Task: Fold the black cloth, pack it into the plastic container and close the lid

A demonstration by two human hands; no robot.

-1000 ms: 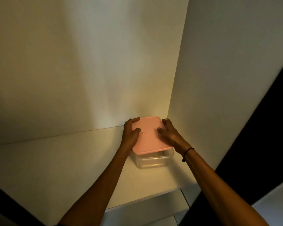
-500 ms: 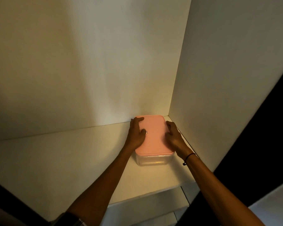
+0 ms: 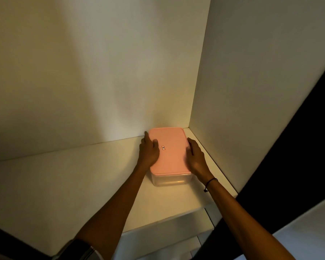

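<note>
A clear plastic container point(image 3: 169, 180) with a pink lid point(image 3: 170, 151) on top stands on a white shelf point(image 3: 83, 177), pushed into the back right corner. My left hand point(image 3: 148, 152) lies along the lid's left edge, thumb on the lid. My right hand point(image 3: 195, 157) grips the lid's right edge, fingers curled over it. The lid sits flat on the container. The black cloth is not visible; the clear wall shows only a pale, yellowish inside.
The shelf's back wall point(image 3: 101, 72) and right side panel point(image 3: 261, 91) close in the corner. The shelf's front edge point(image 3: 167, 221) runs below my forearms. A dark opening point(image 3: 289, 175) lies to the right.
The container has slid back and right into the corner of the shelf. Both hands moved from the lid's top to its side edges.
</note>
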